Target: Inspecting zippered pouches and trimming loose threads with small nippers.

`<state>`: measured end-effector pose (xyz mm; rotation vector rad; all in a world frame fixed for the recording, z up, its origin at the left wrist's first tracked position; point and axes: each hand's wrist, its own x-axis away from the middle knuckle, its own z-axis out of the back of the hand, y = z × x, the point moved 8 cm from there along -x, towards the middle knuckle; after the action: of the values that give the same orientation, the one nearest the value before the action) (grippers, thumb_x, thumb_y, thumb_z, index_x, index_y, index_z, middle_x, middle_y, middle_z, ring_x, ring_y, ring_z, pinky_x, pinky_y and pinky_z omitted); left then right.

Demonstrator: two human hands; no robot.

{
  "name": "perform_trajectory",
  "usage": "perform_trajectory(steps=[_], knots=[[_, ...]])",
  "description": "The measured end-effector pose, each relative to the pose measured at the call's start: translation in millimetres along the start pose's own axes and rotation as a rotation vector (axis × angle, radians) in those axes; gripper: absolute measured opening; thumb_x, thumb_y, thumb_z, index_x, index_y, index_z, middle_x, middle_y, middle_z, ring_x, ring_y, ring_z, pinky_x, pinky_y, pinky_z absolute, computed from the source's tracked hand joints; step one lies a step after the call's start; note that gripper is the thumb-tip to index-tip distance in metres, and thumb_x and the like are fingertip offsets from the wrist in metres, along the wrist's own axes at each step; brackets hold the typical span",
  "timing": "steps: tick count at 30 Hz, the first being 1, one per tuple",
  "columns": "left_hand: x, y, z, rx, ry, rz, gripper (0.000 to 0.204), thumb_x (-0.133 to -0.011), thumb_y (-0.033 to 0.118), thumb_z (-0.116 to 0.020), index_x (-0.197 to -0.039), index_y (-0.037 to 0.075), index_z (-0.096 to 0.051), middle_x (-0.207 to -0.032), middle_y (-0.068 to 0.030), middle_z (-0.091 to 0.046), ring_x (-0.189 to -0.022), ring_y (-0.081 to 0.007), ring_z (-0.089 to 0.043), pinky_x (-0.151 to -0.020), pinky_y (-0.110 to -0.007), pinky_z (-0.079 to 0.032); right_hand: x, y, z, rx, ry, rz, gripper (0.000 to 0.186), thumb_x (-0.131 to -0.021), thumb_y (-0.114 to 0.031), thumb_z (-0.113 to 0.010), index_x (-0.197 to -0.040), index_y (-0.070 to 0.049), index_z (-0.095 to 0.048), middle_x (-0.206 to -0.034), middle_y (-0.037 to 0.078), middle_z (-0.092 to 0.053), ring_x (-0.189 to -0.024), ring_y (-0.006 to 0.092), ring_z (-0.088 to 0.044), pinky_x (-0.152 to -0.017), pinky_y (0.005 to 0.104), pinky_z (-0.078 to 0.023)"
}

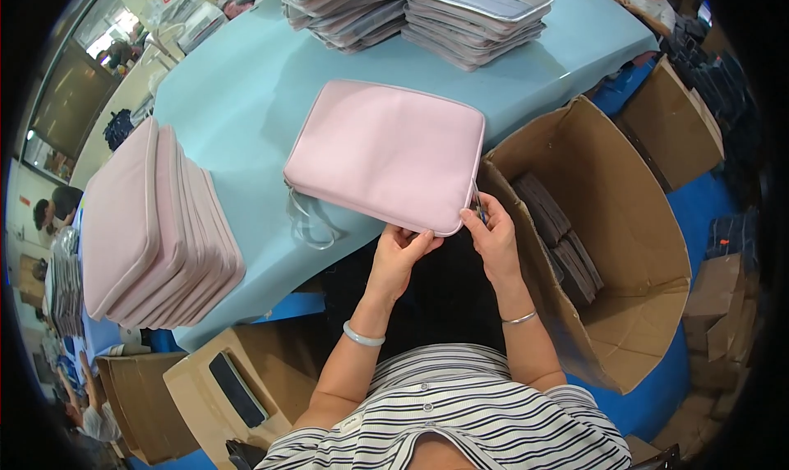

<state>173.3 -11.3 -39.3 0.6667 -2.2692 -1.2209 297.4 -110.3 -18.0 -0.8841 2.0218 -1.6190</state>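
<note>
A pink padded zip sleeve (382,149) lies on the edge of the light blue covered table (226,117), its near right corner over the edge. My left hand (396,255) grips its lower edge, thumb near the corner. My right hand (493,236) is closed on the sleeve's right side at that corner, with a small dark and metallic bit among the fingers that I cannot make out clearly. A pale grey strap loop (312,223) dangles from the sleeve's left end.
Pink sleeves (164,232) are stacked at left; wrapped grey stacks (477,26) stand at the back. An open carton (625,297) with dark items is at right, cartons (214,396) below left. Co-workers (57,211) are at far left and back right (649,6).
</note>
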Motion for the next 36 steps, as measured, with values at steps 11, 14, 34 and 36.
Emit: perform_trajectory(steps=[11,14,34,36], knots=[[-3,0,13,0.184,0.011,0.01,0.046,-0.091,0.012,-0.052,-0.132,-0.002,-0.037,-0.123,-0.0146,-0.052,-0.106,-0.0226,-0.059,-0.089,-0.037,-0.052,-6,7,1,0.052,0.028,0.004,0.032,-0.085,-0.008,-0.065,-0.114,0.002,-0.055,-0.076,-0.004,-0.055,-0.055,-0.0003,-0.038,-0.045,0.0164,-0.027],[-8,7,24,0.19,0.126,-0.049,0.047,-0.093,0.021,-0.053,-0.131,0.0,-0.037,-0.122,-0.0133,-0.053,-0.105,-0.0208,-0.059,-0.087,-0.036,-0.051,-4,11,7,0.047,0.019,-0.023,0.032,-0.086,-0.008,-0.064,-0.114,0.001,-0.054,-0.074,-0.005,-0.052,-0.052,-0.0012,-0.036,-0.042,0.0157,-0.025],[8,179,46,-1.86,0.362,-0.947,0.038,-0.077,-0.006,-0.053,-0.111,0.009,-0.063,-0.116,-0.0086,-0.062,-0.115,-0.0293,-0.054,-0.094,-0.037,-0.046,2,-5,45,-0.086,0.137,0.076,0.026,-0.09,-0.007,-0.056,-0.116,-0.005,-0.056,-0.08,0.004,-0.066,-0.043,-0.0019,-0.032,-0.039,0.0142,-0.022],[9,168,63,-1.803,0.386,-0.907,0.038,-0.077,-0.006,-0.053,-0.111,0.008,-0.063,-0.117,-0.0089,-0.062,-0.115,-0.0286,-0.054,-0.094,-0.037,-0.046,3,-6,46,-0.085,0.131,0.079,0.026,-0.09,-0.007,-0.056,-0.115,-0.005,-0.056,-0.08,0.004,-0.066,-0.043,-0.0019,-0.032,-0.039,0.0143,-0.022]])
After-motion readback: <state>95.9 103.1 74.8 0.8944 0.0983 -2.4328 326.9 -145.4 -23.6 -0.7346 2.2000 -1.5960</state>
